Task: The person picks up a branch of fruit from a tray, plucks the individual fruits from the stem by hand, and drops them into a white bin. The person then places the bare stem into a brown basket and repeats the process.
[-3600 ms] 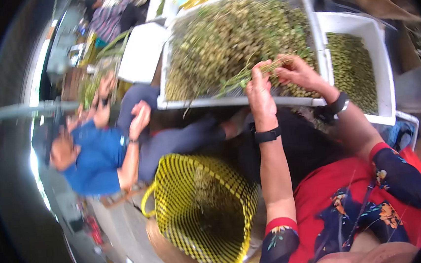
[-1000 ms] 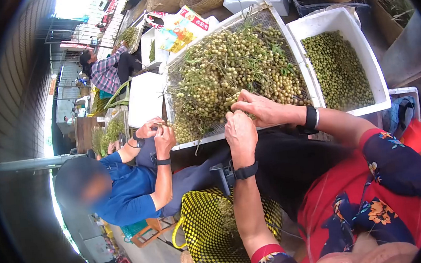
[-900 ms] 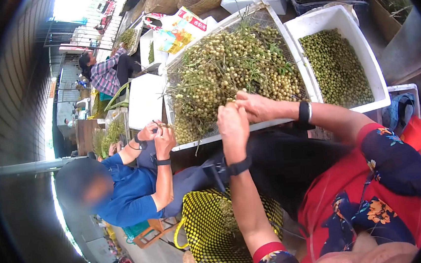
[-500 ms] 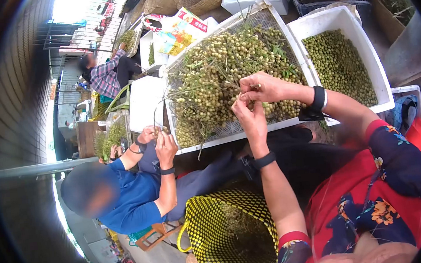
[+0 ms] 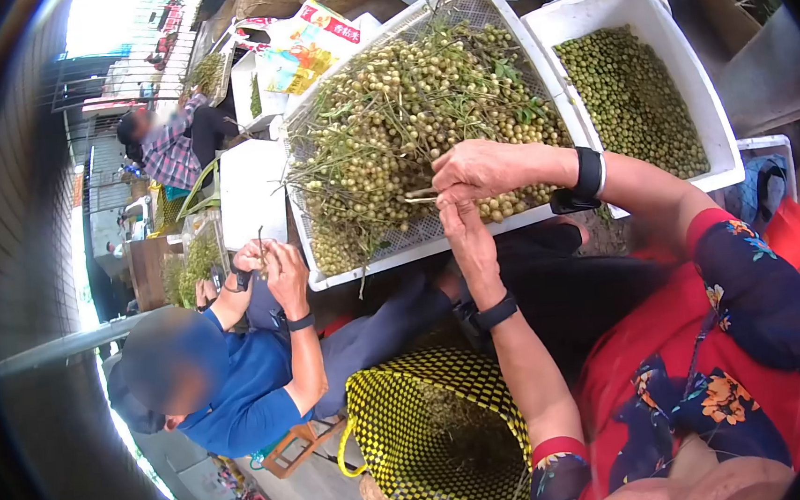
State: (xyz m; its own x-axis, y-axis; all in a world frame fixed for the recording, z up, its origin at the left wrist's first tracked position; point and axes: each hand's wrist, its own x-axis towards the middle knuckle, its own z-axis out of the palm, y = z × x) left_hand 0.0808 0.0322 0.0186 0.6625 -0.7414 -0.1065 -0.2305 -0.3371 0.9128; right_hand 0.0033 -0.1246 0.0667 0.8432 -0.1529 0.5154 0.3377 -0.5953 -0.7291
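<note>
My right hand (image 5: 483, 170) and my left hand (image 5: 467, 235) meet over the near side of a shallow white mesh-bottomed tray (image 5: 419, 251). Both are closed, fingertips pinched together around a pale stem (image 5: 421, 197) that sticks out to the left; its other end is hidden by my fingers. Any fruit on it is too small or covered to make out. Beneath them lies a heap of small round yellow-green fruits (image 5: 398, 109) on thin twigs with some leaves.
Right of the tray stands a white foam box (image 5: 725, 144) of loose green fruits (image 5: 627, 91). Below my left forearm is a yellow-black woven basket (image 5: 387, 439). A co-worker in blue (image 5: 259, 374) handles a twig at left; another person in plaid (image 5: 172, 155) sits beyond.
The view has shifted slightly, so the tray sits farther up and left. My hands have drawn together, and the pale stem now shows between them. The blue-shirted co-worker's hands rose slightly.
</note>
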